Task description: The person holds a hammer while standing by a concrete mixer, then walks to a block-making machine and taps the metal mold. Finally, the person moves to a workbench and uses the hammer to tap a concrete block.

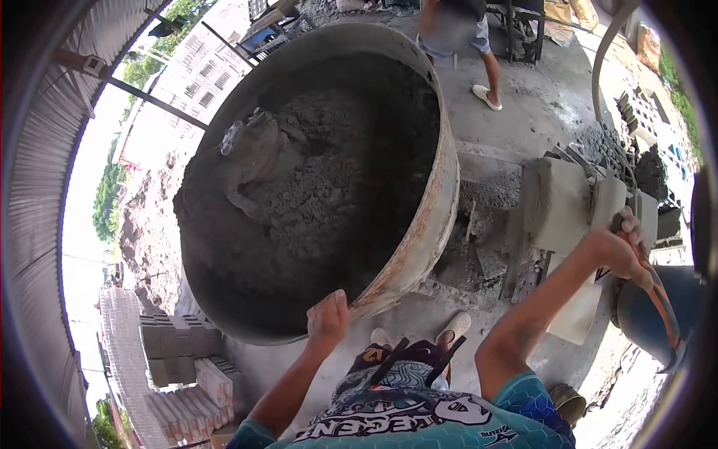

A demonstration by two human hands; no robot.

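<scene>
Mixer drum (437, 202): centre of frame, mouth tilted up toward the wearer, holding grey, clumpy mix (329, 194).
Left hand (327, 318): lower centre; fingers curled together over the drum's near rim, touching it.
Right hand (617, 251): right of frame; fingers wrapped tight round an orange grip (658, 295); hose or lever, cannot tell.
Step, judged: drum steadied or tipped at the rim, mix in view.
Next move, judged: calls for a firm rim hold, fingers outside the mouth.
Bystander (452, 30): 1 person, top centre, well apart.
Blocks (183, 348): stacked, lower left.
</scene>
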